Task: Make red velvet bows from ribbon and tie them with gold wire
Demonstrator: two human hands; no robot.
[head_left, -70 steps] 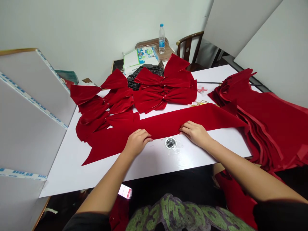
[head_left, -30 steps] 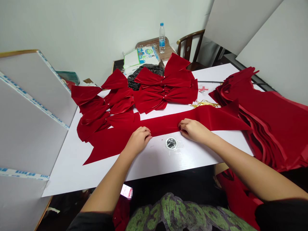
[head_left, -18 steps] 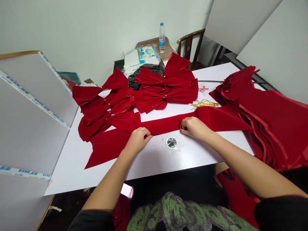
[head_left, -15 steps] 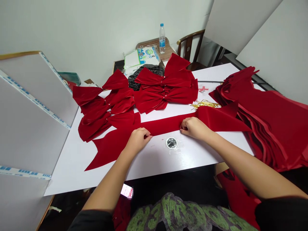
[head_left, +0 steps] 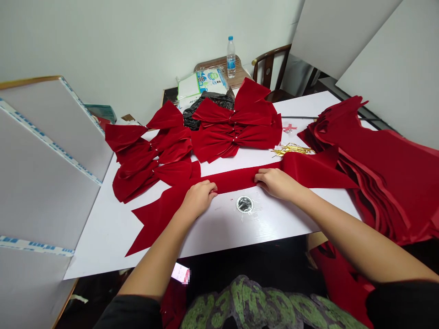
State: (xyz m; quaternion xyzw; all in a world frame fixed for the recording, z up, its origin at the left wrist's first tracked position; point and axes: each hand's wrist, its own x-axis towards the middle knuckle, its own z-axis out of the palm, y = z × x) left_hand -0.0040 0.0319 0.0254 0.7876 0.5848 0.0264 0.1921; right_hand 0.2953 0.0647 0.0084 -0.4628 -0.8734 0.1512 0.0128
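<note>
A long red velvet ribbon [head_left: 236, 179] lies across the white table, its middle folded into a narrower band. At its left end a V-shaped notch shows; the right end flares wide toward the stacked fabric. My left hand [head_left: 200, 196] is closed on the band's near edge left of centre, fingers curled over the cloth. Farther right, my right hand [head_left: 274, 182] grips the band with bent fingers, thumb hidden. A round cable grommet [head_left: 244, 204] sits in the tabletop between and just below the hands.
Red bows [head_left: 233, 130] with pale centre ties lie in two groups at the back. Gold twist ties [head_left: 293, 149] are beside the thick stack of red fabric [head_left: 387, 169]. Behind are a black plastic bag [head_left: 209, 103], a water bottle [head_left: 231, 59] and a wooden chair [head_left: 270, 64].
The ribbon's left tail has swung slightly nearer to me and its notch looks sharper. My right hand's fingers have shifted a little on the band; my left hand stays nearly in place.
</note>
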